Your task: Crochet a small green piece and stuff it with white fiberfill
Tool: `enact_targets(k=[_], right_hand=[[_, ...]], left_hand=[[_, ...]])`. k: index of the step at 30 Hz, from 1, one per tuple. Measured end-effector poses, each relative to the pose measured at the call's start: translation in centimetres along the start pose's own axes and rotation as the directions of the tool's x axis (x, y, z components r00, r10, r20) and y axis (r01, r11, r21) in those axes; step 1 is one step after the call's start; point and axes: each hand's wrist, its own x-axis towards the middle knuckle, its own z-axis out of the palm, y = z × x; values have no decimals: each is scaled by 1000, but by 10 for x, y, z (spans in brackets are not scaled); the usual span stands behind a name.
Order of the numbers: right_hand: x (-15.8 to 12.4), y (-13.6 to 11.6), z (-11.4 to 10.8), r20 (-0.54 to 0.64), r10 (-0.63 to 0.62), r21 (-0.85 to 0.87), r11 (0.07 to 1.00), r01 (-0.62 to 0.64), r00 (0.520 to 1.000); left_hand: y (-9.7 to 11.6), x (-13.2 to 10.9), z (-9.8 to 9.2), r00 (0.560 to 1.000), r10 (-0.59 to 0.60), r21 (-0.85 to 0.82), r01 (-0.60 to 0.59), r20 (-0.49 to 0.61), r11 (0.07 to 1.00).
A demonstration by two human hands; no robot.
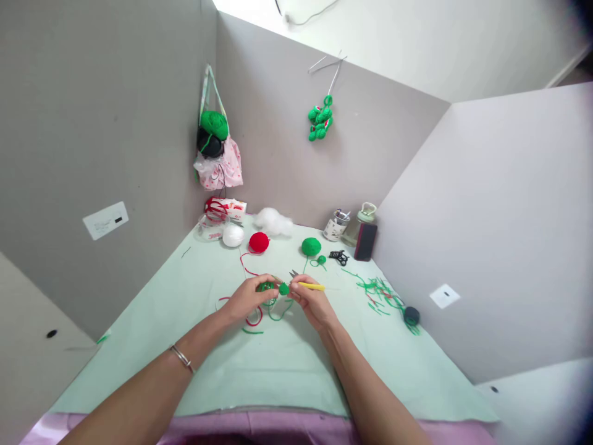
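Note:
Between the fingers of my left hand (250, 293) is a small green crochet piece (284, 288). My right hand (314, 301) is closed around a crochet hook with a yellow handle (311, 286), its tip at the right side of the piece. Loops of green yarn (280, 316) and red yarn (254, 321) trail on the table below my left hand. Just beyond my fingers lies the tip of a pair of grey scissors (293, 273), the rest hidden by my right hand. A cut green strand (252, 332) lies nearer to me.
At the back are a white yarn ball (233, 235), a red yarn ball (259, 242), a green yarn ball (311, 246) and white stuffing (274, 222). To the right stand a pen cup (336, 226), a bottle (365, 213) and a phone (365, 241), with yarn scraps (380, 292) nearer.

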Motion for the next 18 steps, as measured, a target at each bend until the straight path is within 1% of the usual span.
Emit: enact_targets(k=[4, 9, 13, 16, 18], right_hand=[[0, 0, -2, 3, 13, 20, 1000, -13, 1000], [0, 7, 2, 29, 24, 20, 1000, -24, 999], [-1, 11, 6, 71, 26, 32, 999, -29, 997], [-2, 7, 4, 108, 36, 54, 998, -42, 994], [-2, 0, -2, 124, 38, 84, 995, -49, 992]], left_hand=[[-7, 3, -2, 1000, 10, 41, -9, -17, 999], [-15, -2, 6, 999, 2, 34, -1, -33, 999], [-20, 0, 10, 1000, -8, 24, 9, -22, 1000], [-17, 3, 6, 1000, -3, 34, 3, -9, 999], [-11, 5, -2, 1000, -4, 39, 3, 11, 999]])
